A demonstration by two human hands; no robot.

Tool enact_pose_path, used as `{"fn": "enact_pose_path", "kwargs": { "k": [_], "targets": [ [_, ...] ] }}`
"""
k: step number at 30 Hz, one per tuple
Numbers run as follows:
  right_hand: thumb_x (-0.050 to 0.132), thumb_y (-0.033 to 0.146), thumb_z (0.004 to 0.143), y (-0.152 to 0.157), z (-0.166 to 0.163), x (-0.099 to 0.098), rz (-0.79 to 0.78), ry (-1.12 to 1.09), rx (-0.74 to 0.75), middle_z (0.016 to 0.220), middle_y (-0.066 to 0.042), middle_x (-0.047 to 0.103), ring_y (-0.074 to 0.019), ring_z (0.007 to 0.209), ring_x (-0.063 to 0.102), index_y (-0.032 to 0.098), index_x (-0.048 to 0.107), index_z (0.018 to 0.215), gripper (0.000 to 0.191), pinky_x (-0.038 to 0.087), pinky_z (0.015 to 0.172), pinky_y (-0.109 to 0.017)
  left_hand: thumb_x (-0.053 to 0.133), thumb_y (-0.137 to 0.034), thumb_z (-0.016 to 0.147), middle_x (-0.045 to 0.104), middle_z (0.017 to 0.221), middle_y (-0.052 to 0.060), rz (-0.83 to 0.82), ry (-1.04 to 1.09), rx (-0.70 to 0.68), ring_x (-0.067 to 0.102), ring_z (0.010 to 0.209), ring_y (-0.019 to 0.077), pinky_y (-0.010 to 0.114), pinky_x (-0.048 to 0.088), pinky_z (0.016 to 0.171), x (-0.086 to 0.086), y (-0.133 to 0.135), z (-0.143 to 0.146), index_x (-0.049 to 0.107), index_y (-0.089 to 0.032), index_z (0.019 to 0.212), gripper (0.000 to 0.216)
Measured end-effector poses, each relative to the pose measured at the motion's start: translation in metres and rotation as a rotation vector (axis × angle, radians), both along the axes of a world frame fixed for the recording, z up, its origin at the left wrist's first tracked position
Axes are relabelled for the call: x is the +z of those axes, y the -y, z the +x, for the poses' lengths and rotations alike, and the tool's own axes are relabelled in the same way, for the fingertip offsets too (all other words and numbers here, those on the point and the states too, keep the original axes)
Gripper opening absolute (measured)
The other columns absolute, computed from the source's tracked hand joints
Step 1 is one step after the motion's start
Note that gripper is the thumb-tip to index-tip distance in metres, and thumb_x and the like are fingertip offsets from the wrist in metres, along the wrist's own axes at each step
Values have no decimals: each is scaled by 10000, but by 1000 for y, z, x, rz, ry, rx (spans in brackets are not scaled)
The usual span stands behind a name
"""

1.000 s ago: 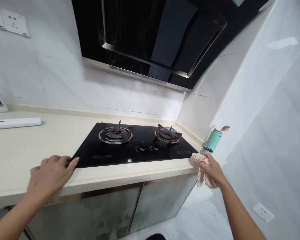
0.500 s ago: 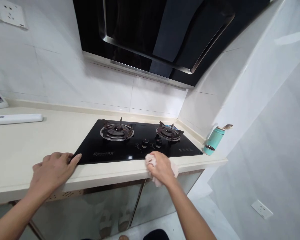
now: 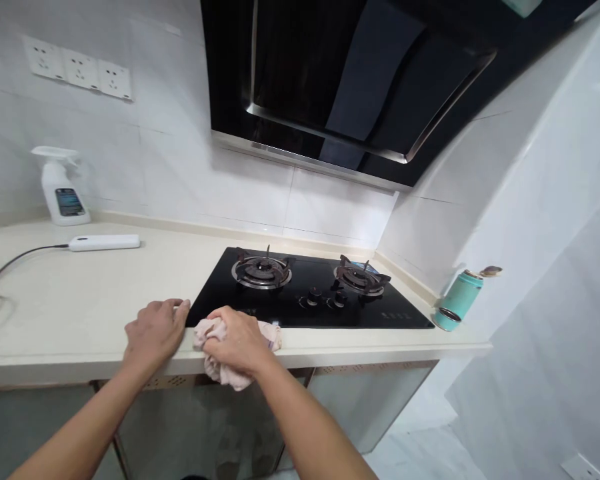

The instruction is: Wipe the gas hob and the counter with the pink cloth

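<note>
My right hand (image 3: 236, 341) is closed on a crumpled pale pink cloth (image 3: 221, 373) and presses it on the front edge of the cream countertop (image 3: 80, 300), just in front of the black gas hob (image 3: 310, 297). My left hand (image 3: 155, 330) rests palm down on the counter edge right beside it, fingers loosely spread, fingertips at the hob's left front corner. It holds nothing.
A black range hood (image 3: 360, 87) hangs above the hob. A white spray bottle (image 3: 60, 187) stands at the back left, with a white power strip (image 3: 104, 242) and its cable. A teal canister (image 3: 457, 300) sits at the counter's right end. Wall sockets (image 3: 77, 67) are upper left.
My right hand has swept the cloth leftward along the counter's front edge, from the right end near the canister to beside my left hand. The view has shifted left.
</note>
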State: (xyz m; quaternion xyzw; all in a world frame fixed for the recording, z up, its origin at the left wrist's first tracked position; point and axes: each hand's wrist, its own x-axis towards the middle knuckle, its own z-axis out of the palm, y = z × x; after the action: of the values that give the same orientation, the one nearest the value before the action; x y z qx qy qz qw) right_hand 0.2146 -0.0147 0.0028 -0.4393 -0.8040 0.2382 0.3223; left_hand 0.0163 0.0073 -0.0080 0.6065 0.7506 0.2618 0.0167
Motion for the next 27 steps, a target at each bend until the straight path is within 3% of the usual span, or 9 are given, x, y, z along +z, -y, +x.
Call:
{"fn": "enact_pose_path", "kwargs": {
  "k": [4,8,12,14,17,22,24,27],
  "targets": [
    [728,334,708,-13,28,2,-209,-454,62,1083,17,761,-214,1000,684,270,678,1124,424,543,941,-360,195,-512,1049,694,1313,235,22,-38,23,604,1281,418,560,469,1023,0,5,2,739,-172,1269,678],
    [734,401,678,-23,104,-3,-282,-771,-7,1121,-33,776,-258,1034,707,255,664,1135,485,564,941,-392,203,-522,1059,715,1253,218,40,-64,-14,610,1253,397,540,467,1013,-3,7,2,761,-190,1184,662],
    [715,527,709,-25,188,-13,-216,-697,-248,1077,-53,782,-262,981,710,240,681,1130,510,574,845,-366,219,-528,1055,716,1229,221,37,-83,-21,601,1236,412,562,460,1011,-6,6,1,763,-175,1172,658],
    [708,556,707,-23,219,-17,-203,-635,-303,996,-51,779,-251,904,703,230,690,1094,506,566,776,-351,229,-529,1051,715,1231,223,33,-93,-18,592,1247,418,568,456,1016,-7,6,2,764,-172,1180,656],
    [721,503,666,-21,249,-21,-180,-572,-332,1016,-62,773,-252,929,701,236,691,1099,509,567,800,-360,246,-521,1049,718,1236,218,26,-108,-19,586,1266,414,560,457,1019,-6,7,3,765,-176,1180,637],
    [572,499,774,-24,257,-17,26,-356,-520,1306,-137,670,-311,1246,616,248,705,1207,518,513,1045,-463,235,-519,1054,713,1248,217,13,-135,-14,588,1273,405,555,459,1023,-5,9,4,763,-178,1175,640],
    [569,528,835,-22,239,-16,58,-288,-533,1413,-142,610,-341,1358,529,266,722,1241,508,432,1144,-506,233,-522,1053,707,1254,224,9,-146,-17,584,1271,414,566,458,1020,-4,9,4,762,-167,1180,649],
    [646,578,872,-11,194,-17,74,30,-503,1538,-135,522,-407,1366,475,329,670,1409,592,394,1126,-598,218,-518,1052,703,1267,225,3,-160,-19,578,1271,420,576,457,1019,-4,8,4,764,-166,1169,660]
  ]
}}
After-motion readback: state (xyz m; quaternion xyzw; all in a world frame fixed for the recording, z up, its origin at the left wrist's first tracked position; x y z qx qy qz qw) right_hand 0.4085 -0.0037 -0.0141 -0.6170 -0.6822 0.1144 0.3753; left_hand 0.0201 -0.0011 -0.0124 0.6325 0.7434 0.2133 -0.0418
